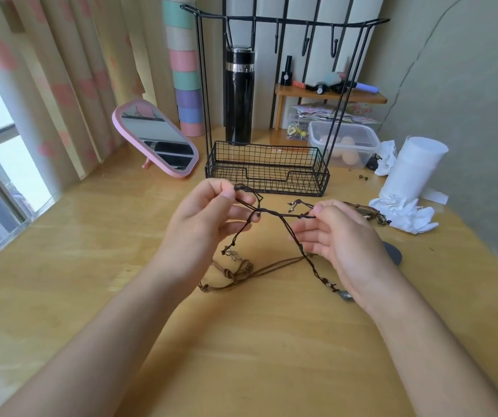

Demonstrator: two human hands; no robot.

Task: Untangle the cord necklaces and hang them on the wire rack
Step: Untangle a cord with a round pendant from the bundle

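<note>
A dark cord necklace (274, 212) with small beads is stretched between my two hands above the wooden table. My left hand (208, 215) pinches one end of it between thumb and forefinger. My right hand (335, 236) pinches the other end near a knot. Its strands cross in the middle and trail down to the table. A lighter brown cord necklace (241, 279) with a coiled metal charm lies tangled on the table below. More necklaces (368, 210) lie behind my right hand. The black wire rack (267, 171) with a basket base and empty top hooks stands just beyond.
A pink mirror (157, 139) leans at the back left. A black flask (238, 94) stands behind the rack. A clear plastic box (345, 144), a paper roll (410, 170) and crumpled tissue (404, 213) sit at the right. A dark flat object (393, 251) lies by my right hand.
</note>
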